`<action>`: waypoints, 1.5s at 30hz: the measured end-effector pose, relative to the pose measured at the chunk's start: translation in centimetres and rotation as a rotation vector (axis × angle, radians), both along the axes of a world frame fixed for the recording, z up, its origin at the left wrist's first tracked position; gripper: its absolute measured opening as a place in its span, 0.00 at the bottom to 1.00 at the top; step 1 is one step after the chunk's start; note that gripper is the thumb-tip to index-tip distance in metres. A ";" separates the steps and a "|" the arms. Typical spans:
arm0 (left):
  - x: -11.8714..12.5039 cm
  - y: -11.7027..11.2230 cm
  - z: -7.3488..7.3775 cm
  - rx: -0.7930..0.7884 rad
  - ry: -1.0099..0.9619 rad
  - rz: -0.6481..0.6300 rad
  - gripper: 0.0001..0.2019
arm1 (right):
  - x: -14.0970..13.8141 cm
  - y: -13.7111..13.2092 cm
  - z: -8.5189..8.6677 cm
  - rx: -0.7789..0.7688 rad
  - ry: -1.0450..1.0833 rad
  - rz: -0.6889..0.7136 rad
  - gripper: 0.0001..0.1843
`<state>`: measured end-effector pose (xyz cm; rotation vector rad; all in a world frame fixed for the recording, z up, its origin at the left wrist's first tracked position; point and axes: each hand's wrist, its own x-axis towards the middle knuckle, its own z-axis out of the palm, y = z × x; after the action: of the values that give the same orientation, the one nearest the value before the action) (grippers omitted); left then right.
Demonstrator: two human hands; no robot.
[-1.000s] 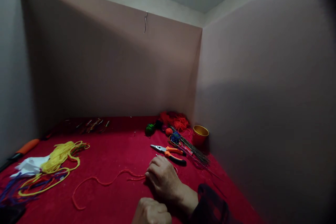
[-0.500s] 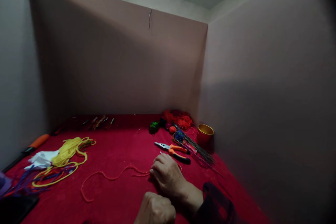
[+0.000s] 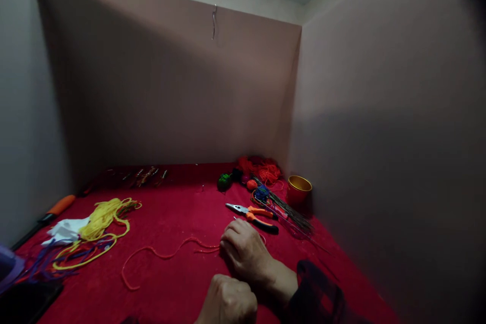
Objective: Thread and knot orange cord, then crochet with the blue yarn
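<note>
My right hand [image 3: 245, 250] rests on the red cloth with its fingers curled down over a strand of red yarn [image 3: 165, 255]. The yarn winds out leftward across the cloth, and a loop of it shows past the knuckles on the right. A small pale tip [image 3: 235, 218] sticks out just beyond the fingers; its kind is unclear. Closer to me, my left hand [image 3: 230, 299] is closed in a fist, back upward, and whatever it may hold is hidden. Long-nose pliers [image 3: 252, 213] with orange and black handles lie just beyond my right hand.
Yellow yarn [image 3: 104, 217] and white cloth [image 3: 68, 230] lie at left, near an orange-handled tool [image 3: 61, 205]. At the back right are red yarn tangles [image 3: 268, 172], a green ball [image 3: 224, 181], thin sticks [image 3: 290, 211] and a red-gold cup [image 3: 299, 192]. Walls enclose three sides.
The whole view has shifted slightly, so things appear a little farther right. Both hands keep nearly the same pose, and the yarn and pliers stay in place.
</note>
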<state>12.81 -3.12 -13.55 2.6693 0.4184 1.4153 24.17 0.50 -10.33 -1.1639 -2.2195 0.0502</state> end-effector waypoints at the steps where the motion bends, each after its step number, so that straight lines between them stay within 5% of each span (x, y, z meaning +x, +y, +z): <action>1: 0.0 0.0 0.1 -0.003 0.007 -0.006 0.31 | 0.0 0.0 0.0 0.000 -0.001 0.000 0.07; 19: -0.1 -0.2 0.2 -0.067 0.048 -0.023 0.24 | 0.1 0.0 -0.4 -0.023 0.040 0.009 0.10; 28: 0.2 -0.3 0.0 -0.159 -0.030 -0.081 0.35 | 0.1 -0.1 -0.1 -0.031 0.057 0.020 0.07; 39: -0.1 0.0 -0.4 -0.243 -0.025 -0.141 0.13 | 0.2 0.1 -0.4 -0.008 0.015 0.039 0.06; 45: -0.2 -0.2 -0.1 -0.290 0.032 -0.123 0.12 | 0.3 0.1 -0.4 0.049 0.076 0.050 0.05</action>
<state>12.56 -3.28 -13.63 2.4424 0.4182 1.1787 24.47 0.64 -10.75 -1.0628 -2.1711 0.0587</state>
